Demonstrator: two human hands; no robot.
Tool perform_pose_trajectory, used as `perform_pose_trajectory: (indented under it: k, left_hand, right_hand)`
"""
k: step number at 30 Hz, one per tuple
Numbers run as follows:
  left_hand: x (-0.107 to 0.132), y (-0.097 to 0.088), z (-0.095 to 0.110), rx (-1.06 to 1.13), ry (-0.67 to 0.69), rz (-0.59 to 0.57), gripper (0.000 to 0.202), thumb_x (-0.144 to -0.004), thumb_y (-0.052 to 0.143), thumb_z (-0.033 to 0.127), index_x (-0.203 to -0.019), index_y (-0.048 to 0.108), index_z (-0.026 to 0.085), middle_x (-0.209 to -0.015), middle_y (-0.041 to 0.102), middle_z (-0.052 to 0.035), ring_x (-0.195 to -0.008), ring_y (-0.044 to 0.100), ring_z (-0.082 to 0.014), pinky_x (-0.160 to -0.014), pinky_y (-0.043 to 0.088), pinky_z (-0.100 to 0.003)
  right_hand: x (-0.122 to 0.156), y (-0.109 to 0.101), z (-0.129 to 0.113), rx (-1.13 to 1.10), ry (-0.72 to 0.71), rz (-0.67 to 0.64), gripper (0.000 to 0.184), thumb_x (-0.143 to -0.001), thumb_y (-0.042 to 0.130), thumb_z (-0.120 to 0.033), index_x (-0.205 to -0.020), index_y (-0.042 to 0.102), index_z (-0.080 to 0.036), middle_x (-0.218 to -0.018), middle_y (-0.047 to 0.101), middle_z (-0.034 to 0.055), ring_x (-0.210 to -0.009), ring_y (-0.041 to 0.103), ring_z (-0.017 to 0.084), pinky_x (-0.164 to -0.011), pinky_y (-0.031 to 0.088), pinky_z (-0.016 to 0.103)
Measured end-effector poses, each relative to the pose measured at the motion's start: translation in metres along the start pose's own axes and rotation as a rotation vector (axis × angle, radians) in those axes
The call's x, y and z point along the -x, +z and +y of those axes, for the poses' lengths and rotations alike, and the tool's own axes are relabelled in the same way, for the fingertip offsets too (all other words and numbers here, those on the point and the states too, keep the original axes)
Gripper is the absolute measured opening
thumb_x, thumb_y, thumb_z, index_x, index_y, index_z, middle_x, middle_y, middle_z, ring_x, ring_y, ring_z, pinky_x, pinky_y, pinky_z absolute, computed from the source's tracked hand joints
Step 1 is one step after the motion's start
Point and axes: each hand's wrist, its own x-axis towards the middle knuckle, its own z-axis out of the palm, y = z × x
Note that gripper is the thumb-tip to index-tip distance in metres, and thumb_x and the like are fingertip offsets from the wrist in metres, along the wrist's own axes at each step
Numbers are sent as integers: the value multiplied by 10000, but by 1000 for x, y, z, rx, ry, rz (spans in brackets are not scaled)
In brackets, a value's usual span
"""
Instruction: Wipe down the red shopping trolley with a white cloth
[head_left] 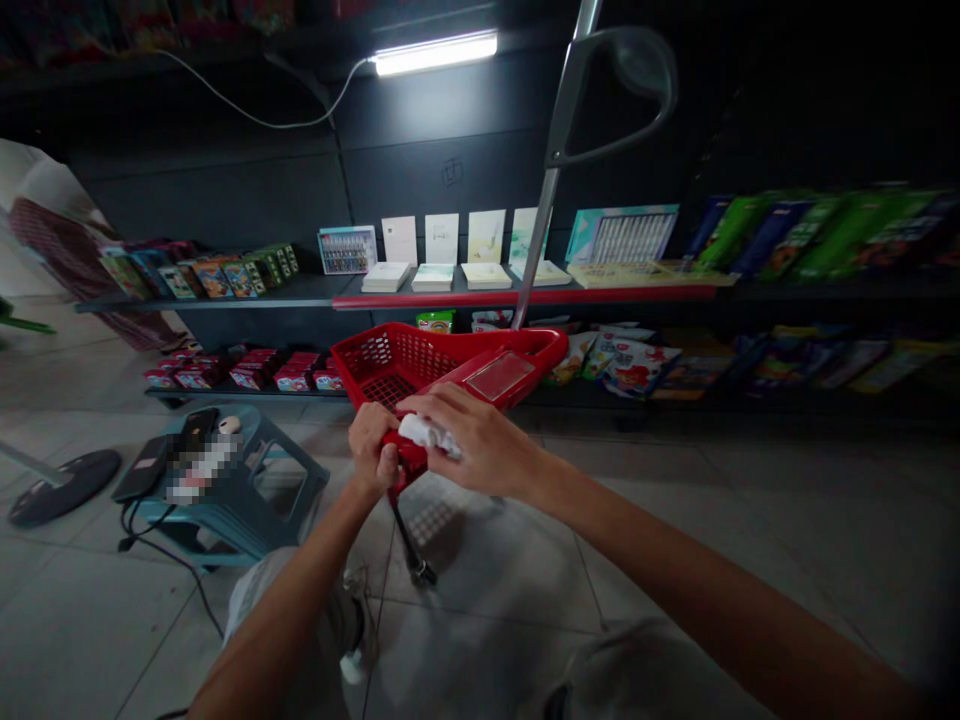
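A red shopping cart (397, 345) with a perforated basket stands in front of me. My left hand (372, 445) is wrapped round the left end of its red handle (410, 460). In my right hand (480, 435) is a crumpled white cloth or tissue (429, 434), pressed against the handle just right of my left hand. The fingers of my right hand curl over the cloth and hide part of it. A panel with a pale label (500, 376) lies behind the right hand on the cart.
A teal plastic stool (277, 470) at the left bears a phone, a dark device and a cable. Shelves with notebooks (442, 240) and snack bags (637, 365) run behind the cart. A metal pole (536, 235) rises behind the cart. A person (67, 230) stands far left.
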Motion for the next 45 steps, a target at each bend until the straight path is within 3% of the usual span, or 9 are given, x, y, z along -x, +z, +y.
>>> perform_pose_trajectory:
  k: [8, 14, 17, 22, 30, 34, 39, 42, 45]
  left_hand:
    - [-13, -5, 2, 62, -78, -47, 625, -983, 186, 726, -716, 508, 261, -665, 567, -50, -693, 528, -236, -826, 452, -473]
    - [-17, -5, -7, 157, -35, 5, 565, -1013, 271, 656, -704, 511, 249, -652, 544, -23, -674, 509, -215, -830, 429, -450]
    - [-17, -5, -13, 148, -55, 17, 595, -998, 250, 687, -677, 494, 250, -633, 533, -21, -668, 505, -215, -820, 431, -443]
    - [-19, -6, -19, 150, -133, 15, 602, -969, 253, 705, -669, 504, 247, -663, 537, -32, -741, 524, -227, -808, 433, -414]
    - [-26, -13, -19, 119, -214, -51, 608, -928, 239, 723, -627, 469, 249, -652, 519, -42, -761, 536, -229, -784, 448, -398]
    - [-27, -13, -21, 137, -208, -48, 566, -945, 266, 658, -614, 466, 245, -634, 519, -41, -751, 547, -225, -793, 467, -400]
    - [-26, -10, -23, 141, -201, -40, 629, -933, 252, 746, -641, 498, 246, -657, 556, -44, -759, 548, -230, -788, 459, -410]
    - [-22, -8, -26, 157, -185, 0, 631, -947, 237, 742, -638, 474, 246, -656, 532, -39, -746, 535, -226, -781, 451, -407]
    - [-19, -9, -33, 189, -151, 54, 590, -975, 245, 675, -636, 471, 248, -646, 507, -41, -722, 524, -225, -758, 454, -404]
  right_hand:
    - [5, -45, 69, 445, 136, -54, 213, -858, 629, -172, -1053, 713, -183, -1062, 653, 106, -1073, 573, 287, -1025, 451, 431]
    - [9, -76, 123, 641, 616, -114, 297, -970, 526, -304, -1108, 740, -153, -1131, 689, 147, -1059, 615, 284, -932, 452, 352]
    - [10, -78, 134, 653, 731, -125, 389, -1002, 502, -456, -1086, 761, -178, -1152, 702, 135, -1049, 642, 270, -899, 448, 324]
    - [13, -72, 135, 585, 774, -33, 453, -970, 555, -554, -1088, 750, -163, -1184, 719, 136, -1079, 661, 273, -931, 461, 319]
    - [21, -73, 133, 500, 826, 30, 332, -955, 567, -378, -1155, 706, -152, -1208, 746, 140, -1121, 678, 280, -905, 469, 292]
    - [24, -78, 134, 503, 883, 59, 436, -934, 549, -329, -1340, 621, -189, -1213, 736, 120, -1094, 671, 300, -856, 477, 316]
    - [37, -83, 143, 600, 793, 135, 387, -942, 486, -255, -1243, 709, -158, -1244, 693, 158, -1204, 578, 329, -1034, 455, 399]
    - [39, -75, 128, 599, 727, 187, 349, -937, 493, -240, -1175, 730, -143, -1364, 637, 169, -1274, 536, 333, -1099, 430, 416]
    - [35, -58, 92, 477, 653, 150, 369, -977, 469, -261, -1270, 676, -174, -1361, 661, 130, -1238, 590, 304, -1051, 464, 389]
